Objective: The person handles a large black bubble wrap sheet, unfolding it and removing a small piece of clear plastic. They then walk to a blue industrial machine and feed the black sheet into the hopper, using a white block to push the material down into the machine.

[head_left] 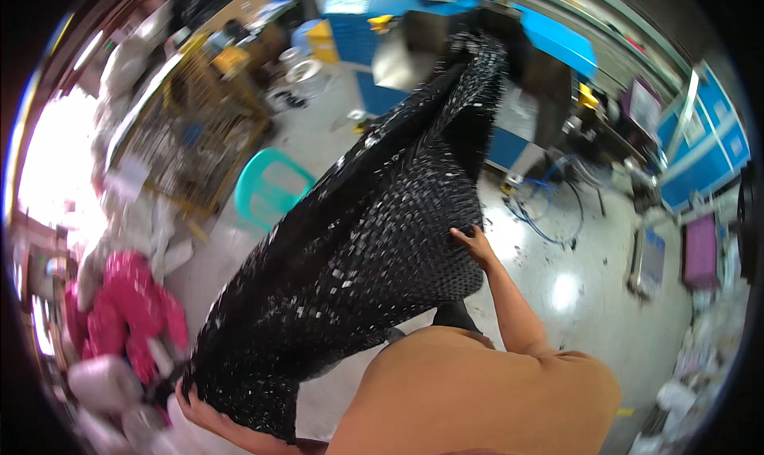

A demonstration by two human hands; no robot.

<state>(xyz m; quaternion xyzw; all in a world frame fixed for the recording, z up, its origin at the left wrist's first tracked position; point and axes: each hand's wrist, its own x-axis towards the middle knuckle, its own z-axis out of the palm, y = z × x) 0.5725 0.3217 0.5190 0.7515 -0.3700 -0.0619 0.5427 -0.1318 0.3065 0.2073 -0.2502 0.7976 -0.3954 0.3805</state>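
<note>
A long black sheet covered in small shiny scales point(374, 224) stretches from the blue machine point(557, 41) at the top down to the lower left. My left hand point(203, 411) grips its lower edge at the bottom left. Fingers of my right hand point(473, 244) are curled on its right edge near the middle of the view. The sheet hangs taut and twisted between the machine and my hands. My orange sleeve and shoulder fill the bottom centre.
A teal plastic chair point(270, 188) stands on the glossy grey floor behind the sheet. Yellow wire racks point(191, 137) stand at the upper left. Pink fabric bundles point(127, 312) lie at the left. Blue hoses point(549, 208) coil on the floor; purple crates point(700, 252) sit at the right.
</note>
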